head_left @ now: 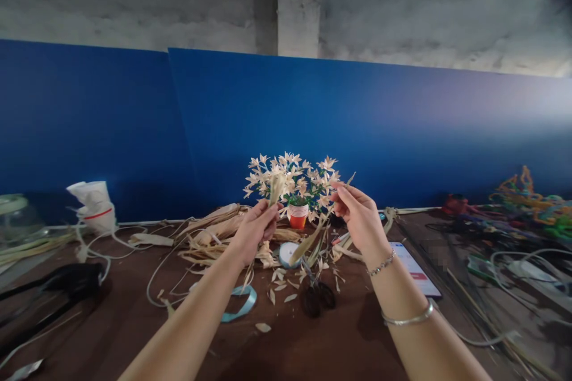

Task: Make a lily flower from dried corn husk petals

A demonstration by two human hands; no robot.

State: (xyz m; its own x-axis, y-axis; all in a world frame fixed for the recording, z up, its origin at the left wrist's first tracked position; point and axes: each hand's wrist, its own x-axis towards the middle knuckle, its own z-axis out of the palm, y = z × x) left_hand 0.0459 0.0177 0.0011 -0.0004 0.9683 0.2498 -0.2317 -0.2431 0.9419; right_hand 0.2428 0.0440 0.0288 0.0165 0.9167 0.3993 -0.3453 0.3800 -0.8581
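Two long flat blue panels (313, 107) upright behind the far edge of a dark brown table (286, 345). Along that far edge, left of its middle, a loose heap of dry tan husk-like strips (218, 225). At the middle of the same edge, a bushy spray of cream star-shaped flowers (328, 164). Raised over the table before the spray, a bare left hand (258, 229), grip closed on a pale straw-coloured bundle (276, 189). Level with it, to the right, a bare right hand (360, 217), thumb and forefinger pinched on a thin dry brownish strip (352, 178); impossible to tell how much within the grip. Step in hand, by judgement: fingertip work on dry material, held up off the table. Calling next, probably, for a light, steady pinch on both sides, clear of the flowers. Toward the table's right edge, a flat tablet-like device with a lit screen (411, 268). Toward the near edge, black-handled scissors (311, 302) and a curl of light-blue ribbon (241, 305). Closer to the far edge, beneath the spray, orange-and-white stacked cups (297, 218). Smallest, pale petal-like flakes (290, 297) beside the scissors.
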